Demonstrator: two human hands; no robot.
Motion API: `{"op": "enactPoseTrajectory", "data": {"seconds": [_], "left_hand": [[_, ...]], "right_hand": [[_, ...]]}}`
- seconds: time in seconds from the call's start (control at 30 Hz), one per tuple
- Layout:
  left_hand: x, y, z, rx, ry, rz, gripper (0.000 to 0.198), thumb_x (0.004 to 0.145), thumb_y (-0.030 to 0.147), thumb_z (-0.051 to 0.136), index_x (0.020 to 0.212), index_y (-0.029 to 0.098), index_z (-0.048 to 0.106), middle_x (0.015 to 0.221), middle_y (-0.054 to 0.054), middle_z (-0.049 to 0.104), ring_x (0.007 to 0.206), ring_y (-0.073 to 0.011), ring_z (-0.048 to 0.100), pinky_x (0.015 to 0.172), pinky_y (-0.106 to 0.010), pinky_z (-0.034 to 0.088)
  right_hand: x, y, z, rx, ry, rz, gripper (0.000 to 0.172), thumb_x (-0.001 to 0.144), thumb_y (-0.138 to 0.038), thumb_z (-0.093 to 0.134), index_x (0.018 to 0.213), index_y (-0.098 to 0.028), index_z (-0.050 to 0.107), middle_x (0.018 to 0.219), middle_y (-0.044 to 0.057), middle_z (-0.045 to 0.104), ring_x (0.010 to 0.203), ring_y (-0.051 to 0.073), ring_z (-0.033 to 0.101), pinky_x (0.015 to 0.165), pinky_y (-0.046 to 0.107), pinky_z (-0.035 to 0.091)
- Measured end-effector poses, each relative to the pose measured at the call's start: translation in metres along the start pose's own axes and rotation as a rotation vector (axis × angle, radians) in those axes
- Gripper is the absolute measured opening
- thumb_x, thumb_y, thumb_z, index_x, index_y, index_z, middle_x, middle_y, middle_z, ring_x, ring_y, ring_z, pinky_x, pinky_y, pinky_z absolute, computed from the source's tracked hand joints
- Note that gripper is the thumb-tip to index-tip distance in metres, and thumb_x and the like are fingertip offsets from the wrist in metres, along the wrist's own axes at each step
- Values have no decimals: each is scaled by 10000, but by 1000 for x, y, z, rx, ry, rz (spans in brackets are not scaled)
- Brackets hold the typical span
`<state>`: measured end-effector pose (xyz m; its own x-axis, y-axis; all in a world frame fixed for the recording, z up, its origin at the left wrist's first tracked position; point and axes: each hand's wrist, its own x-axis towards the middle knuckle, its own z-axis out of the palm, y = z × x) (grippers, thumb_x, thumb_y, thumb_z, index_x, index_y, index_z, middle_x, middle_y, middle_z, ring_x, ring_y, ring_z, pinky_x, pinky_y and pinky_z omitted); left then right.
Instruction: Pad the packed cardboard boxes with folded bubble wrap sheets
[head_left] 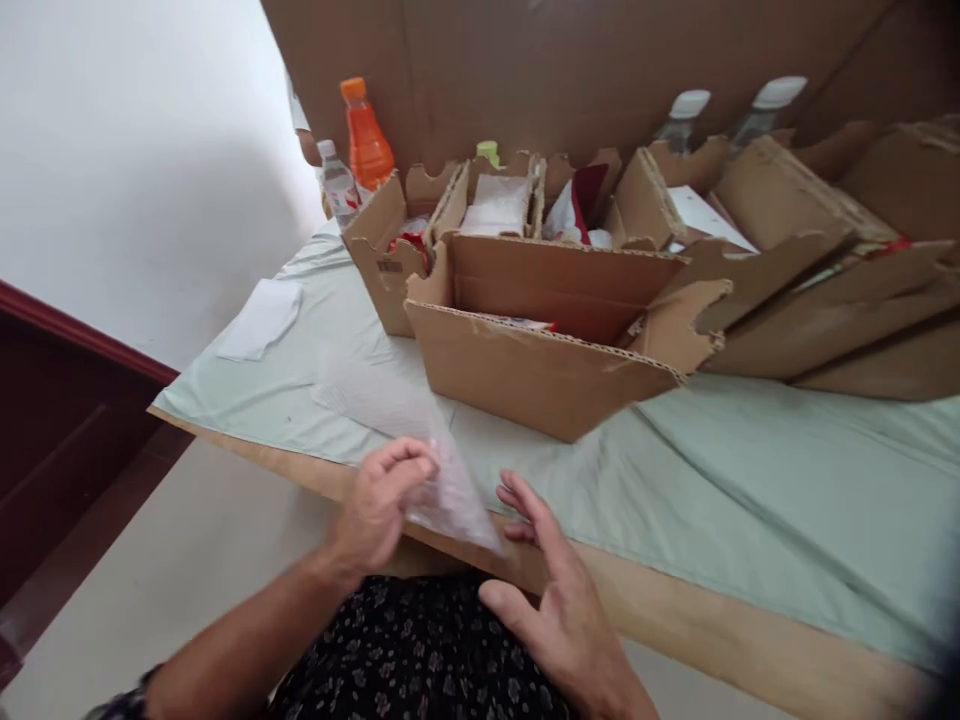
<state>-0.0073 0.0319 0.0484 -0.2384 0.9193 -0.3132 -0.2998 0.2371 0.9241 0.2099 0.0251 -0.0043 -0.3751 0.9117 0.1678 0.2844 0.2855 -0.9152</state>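
Observation:
My left hand [382, 500] pinches a thin, see-through plastic bag [420, 450] by its near edge, at the front edge of the table. The bag is blurred and stretches up and left over the pale green cloth [750, 480]. To the right of the bag, my right hand [555, 590] has its fingers stretched out and apart, with the fingertips close to the bag's lower corner. Whether they touch it is unclear. Behind the bag stands an open cardboard box [540, 370].
Several open cardboard boxes [787, 260] with packets and papers fill the back of the table. An orange drink bottle [366, 140] and a small water bottle [337, 185] stand at the back left, two capped bottles [757, 110] at the back right. A white sheet [259, 320] lies left.

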Motion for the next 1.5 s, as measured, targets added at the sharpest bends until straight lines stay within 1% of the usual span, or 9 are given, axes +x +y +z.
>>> {"op": "enactPoseTrajectory", "data": {"seconds": [0.1, 0.2, 0.37, 0.57, 0.83, 1.0, 1.2, 1.37, 1.5], "left_hand": [[-14, -32, 42, -93, -259, -101, 318, 804, 487, 831, 971, 226, 764, 877, -37, 755, 780, -169, 704, 785, -301, 583], [-22, -31, 45, 118, -460, -4, 338, 904, 424, 761, 1169, 214, 761, 1152, -102, 783, 1043, -233, 741, 970, -379, 583], [-4, -6, 4, 769, -142, 560, 196, 937, 248, 663, 1104, 223, 764, 1262, -95, 751, 1214, -256, 689, 1062, -436, 566], [43, -10, -39, 1286, 1, 629, 366, 938, 344, 594, 1238, 177, 720, 1444, -177, 632, 1335, -374, 589, 832, -446, 648], [69, -28, -51, 1489, -60, 676, 437, 932, 300, 511, 1307, 145, 670, 1370, -196, 667, 1274, -385, 613, 1079, -593, 527], [70, -26, -41, 1532, -122, 670, 573, 856, 170, 483, 1418, 122, 584, 1423, -208, 619, 1249, -378, 603, 1064, -591, 517], [73, -21, -39, 1379, -102, 612, 688, 819, 172, 507, 1503, 99, 497, 1046, -117, 710, 1060, -316, 621, 986, -509, 548], [75, -17, -48, 1298, -65, 598, 372, 838, 259, 524, 1122, 186, 752, 813, -67, 681, 921, -294, 636, 889, -468, 567], [64, -3, -48, 1146, -33, 681, 206, 880, 275, 556, 881, 225, 756, 1003, -88, 719, 1056, -291, 683, 947, -480, 578]], "right_hand": [[-11, 4, 0, -12, 112, 107, 883, 855, -587, 779, 1602, -254, 447, 1511, 148, 627, 1310, 346, 672, 1012, 486, 621], [-14, 12, -23, -58, 369, 248, 530, 941, -498, 703, 1399, -235, 659, 1262, 110, 773, 1097, 291, 765, 927, 429, 644], [-14, 30, -77, -210, 508, 264, 360, 934, -499, 701, 1169, -237, 776, 1075, 75, 808, 950, 274, 769, 838, 416, 637], [-21, 31, -114, -607, 778, 120, 493, 950, -423, 702, 1392, -213, 648, 1319, 148, 711, 1108, 319, 715, 834, 458, 612], [3, 68, -110, -998, 438, -38, 238, 1006, -208, 522, 1139, -197, 720, 1243, 123, 758, 1064, 303, 693, 896, 468, 545], [11, 80, -109, -1031, 453, -47, 105, 976, -212, 577, 956, -212, 680, 1207, 106, 769, 999, 289, 707, 839, 428, 527], [1, 70, -112, -972, 542, -226, 57, 971, -174, 641, 935, -217, 644, 1342, 135, 721, 1125, 312, 719, 893, 439, 510], [0, 56, -113, -793, 579, -297, 108, 966, -131, 670, 939, -223, 622, 1110, 72, 796, 1048, 258, 749, 947, 432, 506], [-6, 38, -117, -586, 590, -282, 204, 942, -119, 687, 1105, -240, 661, 1005, 32, 767, 992, 222, 746, 946, 415, 551]]}}
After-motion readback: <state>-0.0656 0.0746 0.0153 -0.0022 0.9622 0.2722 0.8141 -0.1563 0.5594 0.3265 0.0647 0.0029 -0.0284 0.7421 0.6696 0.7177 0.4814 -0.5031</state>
